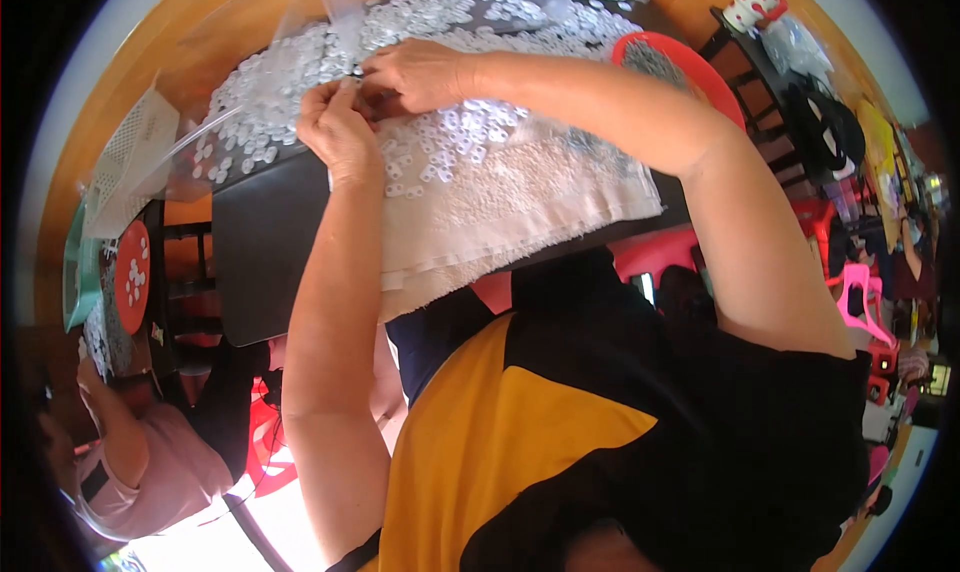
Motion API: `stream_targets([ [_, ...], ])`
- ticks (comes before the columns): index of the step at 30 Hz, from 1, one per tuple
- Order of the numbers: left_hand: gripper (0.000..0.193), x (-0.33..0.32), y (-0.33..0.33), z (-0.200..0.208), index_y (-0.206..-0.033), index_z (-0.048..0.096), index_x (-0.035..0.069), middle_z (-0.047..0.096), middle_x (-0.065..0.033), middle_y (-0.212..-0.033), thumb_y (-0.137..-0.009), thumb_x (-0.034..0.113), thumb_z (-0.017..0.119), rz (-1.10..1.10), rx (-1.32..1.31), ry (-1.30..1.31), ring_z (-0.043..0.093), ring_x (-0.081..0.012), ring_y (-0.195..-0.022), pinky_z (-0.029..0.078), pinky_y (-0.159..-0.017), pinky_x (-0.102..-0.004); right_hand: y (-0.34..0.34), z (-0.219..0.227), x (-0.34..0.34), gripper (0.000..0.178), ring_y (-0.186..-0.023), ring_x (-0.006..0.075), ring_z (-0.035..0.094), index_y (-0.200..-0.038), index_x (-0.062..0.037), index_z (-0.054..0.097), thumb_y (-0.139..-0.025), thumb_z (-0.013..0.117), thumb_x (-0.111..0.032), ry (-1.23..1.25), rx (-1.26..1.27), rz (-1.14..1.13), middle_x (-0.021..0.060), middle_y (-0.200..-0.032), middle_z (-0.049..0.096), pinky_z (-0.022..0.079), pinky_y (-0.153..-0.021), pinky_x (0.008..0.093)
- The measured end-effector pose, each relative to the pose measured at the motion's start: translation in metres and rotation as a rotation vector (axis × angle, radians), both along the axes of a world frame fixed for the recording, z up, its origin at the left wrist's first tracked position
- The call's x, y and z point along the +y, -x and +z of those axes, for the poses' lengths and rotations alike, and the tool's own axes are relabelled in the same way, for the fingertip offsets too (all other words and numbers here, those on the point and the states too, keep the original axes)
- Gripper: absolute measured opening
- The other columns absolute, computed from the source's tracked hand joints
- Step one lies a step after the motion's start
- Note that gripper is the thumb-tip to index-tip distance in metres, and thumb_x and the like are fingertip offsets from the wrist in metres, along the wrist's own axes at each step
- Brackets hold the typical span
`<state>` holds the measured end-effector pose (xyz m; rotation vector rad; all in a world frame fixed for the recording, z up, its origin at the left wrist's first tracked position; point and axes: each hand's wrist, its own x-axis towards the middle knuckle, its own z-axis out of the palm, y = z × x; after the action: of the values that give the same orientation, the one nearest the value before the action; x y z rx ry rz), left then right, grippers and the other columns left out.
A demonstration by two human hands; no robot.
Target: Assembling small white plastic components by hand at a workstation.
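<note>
My left hand [340,130] and my right hand [418,76] meet over the far part of the table, fingertips pinched close together. Something small and dark shows at the fingertips, too small to name. Just below them, small white plastic pieces with holes [470,132] lie scattered on a beige towel [530,197]. Behind both hands spreads a wide heap of small, round, whitish translucent pieces [285,72]. To the right of the heap, next to my right forearm, a red bowl [712,80] holds many small grey parts [652,64].
The dark tabletop [262,237] shows left of the towel. A white perforated basket [135,157] stands at the left edge, near a red dish [132,277] with white pieces. Another person in a pink top [165,467] sits at lower left. A spotted cup [752,2] stands far right.
</note>
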<state>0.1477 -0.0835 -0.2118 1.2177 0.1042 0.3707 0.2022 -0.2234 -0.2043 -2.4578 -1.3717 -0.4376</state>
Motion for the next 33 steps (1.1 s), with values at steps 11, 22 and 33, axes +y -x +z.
stream_targets([
  [11, 0.010, -0.006, -0.002, 0.002, -0.081, 0.060, -0.004, 0.055, -0.0062, -0.064, -0.083, 0.005, 0.064, 0.096, 0.041, -0.219, 0.049, -0.0117, -0.050, 0.041, -0.041, -0.0268, 0.038, 0.037, -0.022, 0.013, -0.081, 0.0284, 0.064, -0.084, -0.0071, 0.062, -0.081, 0.065, -0.019, 0.139, 0.336, -0.121, 0.0061, -0.086, 0.064, 0.048, -0.069, 0.0408],
  [22, 0.010, -0.005, -0.001, 0.005, -0.080, 0.060, -0.002, 0.055, -0.0043, -0.062, -0.083, 0.005, 0.066, 0.044, 0.001, -0.230, 0.049, -0.0102, -0.051, 0.040, -0.043, -0.0263, 0.042, 0.042, -0.071, 0.016, -0.090, 0.0237, 0.064, -0.098, -0.0105, 0.067, -0.084, 0.064, -0.019, -0.163, 0.227, -0.146, 0.0051, -0.095, 0.062, 0.049, -0.077, 0.0372],
  [33, 0.014, -0.008, 0.004, 0.004, -0.084, 0.063, -0.003, 0.059, -0.0041, -0.066, -0.084, 0.010, 0.067, -0.079, -0.144, -0.459, 0.052, -0.0092, -0.056, 0.043, -0.051, -0.0238, 0.039, 0.039, -0.056, 0.030, -0.100, 0.0269, 0.063, -0.104, -0.0137, 0.069, -0.086, 0.062, -0.036, 0.135, 0.345, -0.530, 0.0087, -0.104, 0.065, 0.048, -0.083, 0.0405],
])
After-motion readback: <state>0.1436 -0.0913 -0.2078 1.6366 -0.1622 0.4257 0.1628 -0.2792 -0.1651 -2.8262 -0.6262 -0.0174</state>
